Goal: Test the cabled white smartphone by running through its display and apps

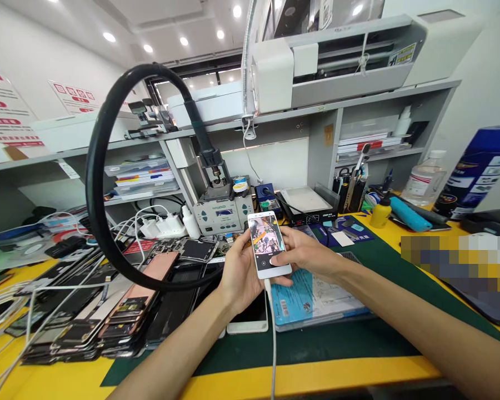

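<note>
A white smartphone (270, 239) is held up in front of me, its lit screen showing a camera app with a picture of a cluttered bench. My left hand (239, 272) wraps the phone's left edge from behind. On the other side, my right hand (304, 253) grips the phone's right edge, its thumb on the shutter button at the screen's bottom. A white charging cable (274, 344) runs from the phone's lower end down past the bench edge. Beneath the hands lie another white phone (248, 322) and a blue-and-clear plastic case (300, 300).
Stacks of opened phone parts (129, 311) cover the left side. A black flexible hose (95, 161) arches over them from the hot-air station (219, 214). At the right stand a yellow bottle (380, 214), a clear bottle (425, 178) and a blue can (479, 172). A green mat (383, 333) covers the yellow bench.
</note>
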Demonstrator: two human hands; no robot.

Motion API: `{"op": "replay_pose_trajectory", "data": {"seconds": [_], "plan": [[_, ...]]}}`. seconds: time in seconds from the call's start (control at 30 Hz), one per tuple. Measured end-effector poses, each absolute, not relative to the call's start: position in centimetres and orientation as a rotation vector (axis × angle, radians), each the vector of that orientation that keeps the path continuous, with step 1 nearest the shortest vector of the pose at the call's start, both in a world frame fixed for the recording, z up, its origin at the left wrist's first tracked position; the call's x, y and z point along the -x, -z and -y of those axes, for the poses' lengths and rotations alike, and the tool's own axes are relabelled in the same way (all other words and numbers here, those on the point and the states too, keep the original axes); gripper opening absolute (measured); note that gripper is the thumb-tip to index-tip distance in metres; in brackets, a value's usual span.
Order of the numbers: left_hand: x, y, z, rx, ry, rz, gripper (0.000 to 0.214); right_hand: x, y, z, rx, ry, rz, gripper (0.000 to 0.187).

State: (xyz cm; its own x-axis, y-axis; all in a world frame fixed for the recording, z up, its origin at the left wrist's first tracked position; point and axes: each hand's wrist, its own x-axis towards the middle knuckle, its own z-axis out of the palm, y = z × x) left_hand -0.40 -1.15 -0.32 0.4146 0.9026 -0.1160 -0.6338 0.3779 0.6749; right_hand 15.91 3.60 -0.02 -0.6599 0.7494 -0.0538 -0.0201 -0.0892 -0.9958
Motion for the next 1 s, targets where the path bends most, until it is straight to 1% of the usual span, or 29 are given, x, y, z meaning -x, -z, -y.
{"op": "replay_pose_trajectory", "data": {"seconds": [0.37, 0.57, 1.0], "plan": [[0.55, 0.61, 0.92, -0.606, -1.039, -0.516, 0.06, -15.73, 0.24, -3.65, 0.79, -1.775, 1.65, 0.061], [0.51, 0.4, 0.99, -0.587, -1.046, -0.518, 0.059, -15.66, -0.22, -3.43, 0.822, -1.792, 1.636, 0.067], [0.75, 0.8, 0.77, -0.577, -1.036, -0.495, 0.06, -16.2, -0.13, -4.01, 0.702, -1.911, 1.604, 0.068]]}}
